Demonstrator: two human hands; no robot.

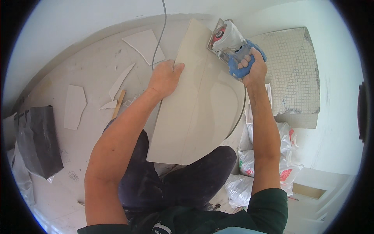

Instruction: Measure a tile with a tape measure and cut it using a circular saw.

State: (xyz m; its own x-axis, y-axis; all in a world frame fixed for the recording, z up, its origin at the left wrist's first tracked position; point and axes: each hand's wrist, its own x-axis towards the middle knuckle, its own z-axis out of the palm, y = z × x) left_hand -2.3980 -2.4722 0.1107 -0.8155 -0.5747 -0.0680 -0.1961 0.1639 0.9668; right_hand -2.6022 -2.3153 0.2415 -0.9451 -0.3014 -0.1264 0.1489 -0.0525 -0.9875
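Observation:
My left hand (163, 78) grips the left edge of a large beige tile (193, 109), thumb on its face. The tile is tilted over my dark-trousered legs, with a faint long line along it and a curved lower right edge. My right hand (251, 66) is closed on the blue body of a power cutter (228, 37), which has a metal base plate, a pale cover and a red part. The cutter sits at the tile's top right edge; the blade is not visible. A grey cord runs down past my left hand, and a dark one curves along the tile's right side.
Broken tile pieces (74, 107) and a wooden strip (119, 103) lie on the dusty floor at left, near a dark grey bag (39, 142). Right are a stacked gridded tile back (292, 74), plump white plastic sacks (239, 189) and a white wall (337, 93).

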